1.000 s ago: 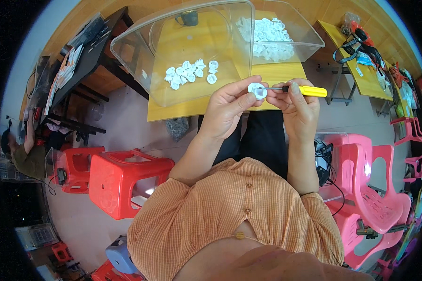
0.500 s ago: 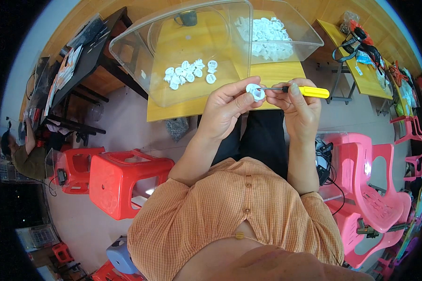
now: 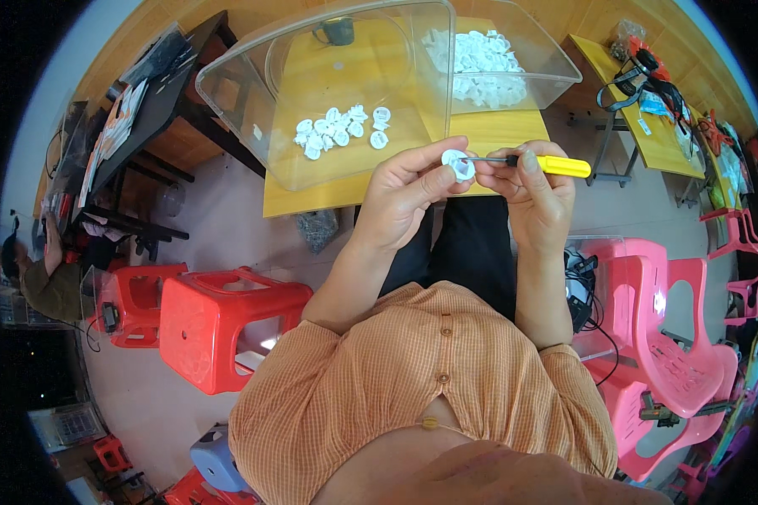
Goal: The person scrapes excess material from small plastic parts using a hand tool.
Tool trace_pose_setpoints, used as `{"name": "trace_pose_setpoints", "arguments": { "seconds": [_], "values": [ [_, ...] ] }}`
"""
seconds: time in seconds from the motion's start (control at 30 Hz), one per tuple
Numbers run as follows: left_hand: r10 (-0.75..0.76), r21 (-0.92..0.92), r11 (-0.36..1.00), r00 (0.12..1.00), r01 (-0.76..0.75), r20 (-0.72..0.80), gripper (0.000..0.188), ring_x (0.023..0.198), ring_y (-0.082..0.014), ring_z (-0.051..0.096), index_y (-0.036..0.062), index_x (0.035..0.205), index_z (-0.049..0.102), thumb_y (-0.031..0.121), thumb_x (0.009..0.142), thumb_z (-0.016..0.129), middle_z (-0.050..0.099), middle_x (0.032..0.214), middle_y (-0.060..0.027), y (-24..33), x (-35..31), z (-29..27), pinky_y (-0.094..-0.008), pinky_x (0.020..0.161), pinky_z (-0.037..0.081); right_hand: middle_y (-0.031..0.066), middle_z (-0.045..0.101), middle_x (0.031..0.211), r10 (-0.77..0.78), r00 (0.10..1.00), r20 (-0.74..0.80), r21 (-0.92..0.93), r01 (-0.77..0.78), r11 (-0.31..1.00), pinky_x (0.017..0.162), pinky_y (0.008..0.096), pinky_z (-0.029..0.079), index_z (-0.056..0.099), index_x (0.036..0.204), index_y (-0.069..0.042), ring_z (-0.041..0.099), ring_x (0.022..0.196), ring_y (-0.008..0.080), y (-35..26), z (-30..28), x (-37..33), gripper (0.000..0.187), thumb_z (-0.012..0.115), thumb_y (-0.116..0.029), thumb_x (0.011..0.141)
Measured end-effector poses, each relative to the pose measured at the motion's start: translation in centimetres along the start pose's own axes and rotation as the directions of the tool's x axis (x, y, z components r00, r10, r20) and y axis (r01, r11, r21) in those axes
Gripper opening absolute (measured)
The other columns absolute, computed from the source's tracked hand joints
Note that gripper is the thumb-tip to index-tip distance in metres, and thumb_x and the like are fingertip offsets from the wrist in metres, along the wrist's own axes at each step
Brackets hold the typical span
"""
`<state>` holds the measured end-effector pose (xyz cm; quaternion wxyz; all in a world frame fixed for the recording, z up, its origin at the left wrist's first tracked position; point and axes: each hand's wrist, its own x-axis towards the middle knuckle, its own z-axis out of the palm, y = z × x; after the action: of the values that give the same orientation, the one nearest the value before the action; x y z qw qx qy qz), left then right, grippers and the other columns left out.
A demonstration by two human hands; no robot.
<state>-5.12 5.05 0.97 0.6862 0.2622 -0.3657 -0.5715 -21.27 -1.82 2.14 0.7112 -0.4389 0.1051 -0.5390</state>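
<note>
Between the thumb and fingers of my left hand (image 3: pixel 407 189) is a small round white plastic part (image 3: pixel 457 165), held up over the table's near edge. My right hand (image 3: pixel 537 195) grips a screwdriver (image 3: pixel 562 166) with a yellow handle and a dark collar. Its thin metal shaft points left, and the tip meets the white part; the exact contact is too small to make out. Beyond my left hand, several similar round white parts (image 3: pixel 333 133) lie in a large clear plastic bin (image 3: pixel 227 105).
A second clear bin (image 3: pixel 556 77) at the back right holds a heap of white pieces (image 3: pixel 484 71). Both stand on a yellow table (image 3: pixel 493 135). Red stools (image 3: pixel 202 324) are at my left, a pink chair (image 3: pixel 674 370) at my right. Another person (image 3: pixel 50 282) sits far left.
Both hands, the white part and the screwdriver keep almost the same place. At the far left, the other person's arm has shifted slightly.
</note>
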Motion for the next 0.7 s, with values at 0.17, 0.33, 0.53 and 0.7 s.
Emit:
{"name": "trace_pose_setpoints", "arguments": {
  "seconds": [0.17,0.33,0.53,0.7],
  "values": [
    [0.009,-0.01,1.0,1.0,-0.009,0.009,0.039,0.091,-0.0146,0.062,-0.003,0.125,0.05,0.01,0.089,0.058,0.063,0.107,-0.0132,0.0,-0.04,-0.06,-0.0261,0.082,0.05,0.0192,0.062,0.095,0.004,1.0,0.012,-0.012,-0.004,1.0,0.072,0.0365,0.059,0.051,0.102,0.001,0.067,0.084,0.0307,0.06,-0.04,-0.08,0.016,0.056,-0.009,0.09],
    [0.009,-0.011,1.0,1.0,-0.009,0.018,0.039,0.09,-0.0142,0.062,-0.0025,0.125,0.051,0.009,0.089,0.058,0.063,0.107,-0.0124,0.08,-0.07,-0.21,-0.0258,0.081,0.051,0.0197,0.062,0.095,-0.012,1.0,0.01,0.006,0.012,1.0,0.072,0.0368,0.059,0.051,0.102,0.0,0.067,0.084,0.0311,0.05,0.08,-0.16,0.016,0.056,-0.009,0.09],
    [0.003,-0.009,1.0,1.0,-0.002,0.013,0.039,0.09,-0.0138,0.063,-0.0023,0.125,0.051,0.009,0.089,0.059,0.063,0.106,-0.0111,0.15,-0.11,-0.09,-0.0256,0.081,0.051,0.0195,0.062,0.094,-0.009,1.0,0.003,0.004,0.008,1.0,0.073,0.0371,0.059,0.051,0.101,0.0,0.067,0.084,0.0312,-0.02,0.1,-0.19,0.016,0.057,-0.009,0.09],
    [0.003,-0.015,1.0,1.0,-0.003,0.006,0.039,0.09,-0.0143,0.063,-0.0026,0.125,0.051,0.009,0.089,0.059,0.063,0.106,-0.0115,0.12,-0.17,-0.03,-0.0257,0.081,0.051,0.0188,0.062,0.094,-0.005,1.0,0.014,-0.022,0.006,1.0,0.073,0.0373,0.059,0.052,0.1,0.0,0.067,0.084,0.0307,-0.04,-0.02,-0.17,0.015,0.057,-0.009,0.09]
  ]
}}
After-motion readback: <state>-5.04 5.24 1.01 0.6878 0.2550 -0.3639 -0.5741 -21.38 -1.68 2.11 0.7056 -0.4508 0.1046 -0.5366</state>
